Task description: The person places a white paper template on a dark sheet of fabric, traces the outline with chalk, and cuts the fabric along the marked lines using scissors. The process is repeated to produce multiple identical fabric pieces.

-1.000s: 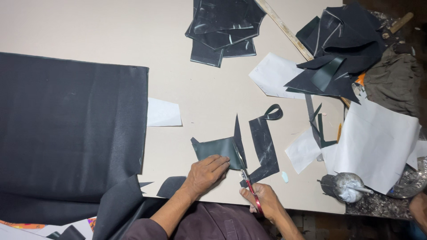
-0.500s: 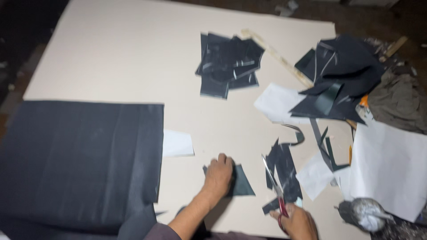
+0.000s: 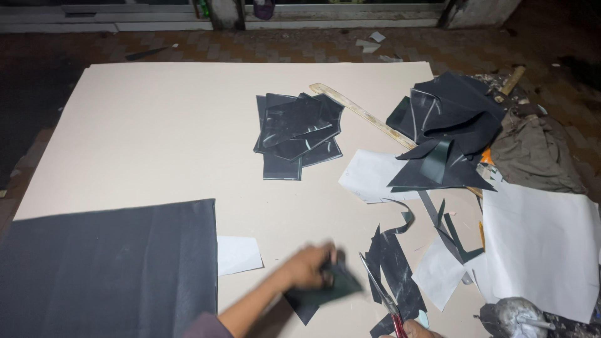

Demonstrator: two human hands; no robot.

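Fingers (image 3: 325,260) around dark angular offcut (image 3: 341,285)

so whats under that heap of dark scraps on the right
Under the heap of dark scraps lie a long pale wooden ruler, running out at its upper left, and a white paper sheet at its lower left. How far either reaches beneath is covered.

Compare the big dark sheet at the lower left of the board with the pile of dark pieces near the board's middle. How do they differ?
The big dark sheet is one large uncut piece lying flat; the pile of dark pieces is many small cut shapes overlapping at different angles. The sheet runs off the frame's lower edge; the pile lies wholly in view. The sheet looks matt; the pile shows pale glints. Both seem to be the same dark material on the pale board.
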